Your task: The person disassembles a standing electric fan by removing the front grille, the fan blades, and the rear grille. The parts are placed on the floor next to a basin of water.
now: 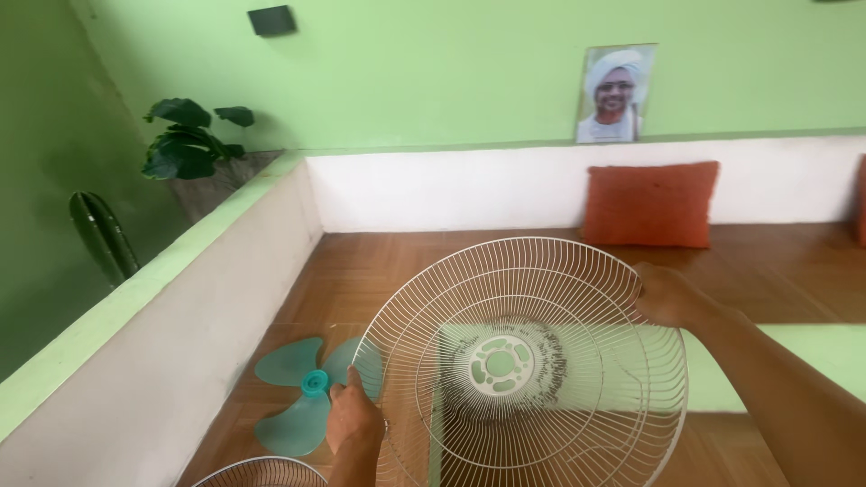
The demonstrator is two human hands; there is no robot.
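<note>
A round white wire fan guard (541,298) with a pale green hub at its middle is held up in front of me, tilted a little. My left hand (353,418) grips its lower left rim. My right hand (666,295) grips its upper right rim. Behind the guard's left edge, a teal three-blade fan propeller (293,397) lies flat on the wooden floor, close to my left hand.
A second wire guard (260,473) shows at the bottom left edge. A low white wall (180,325) runs along the left, another along the back. An orange cushion (649,204) leans on the back wall, a framed portrait (615,94) above it. Green plants (189,137) stand at the left.
</note>
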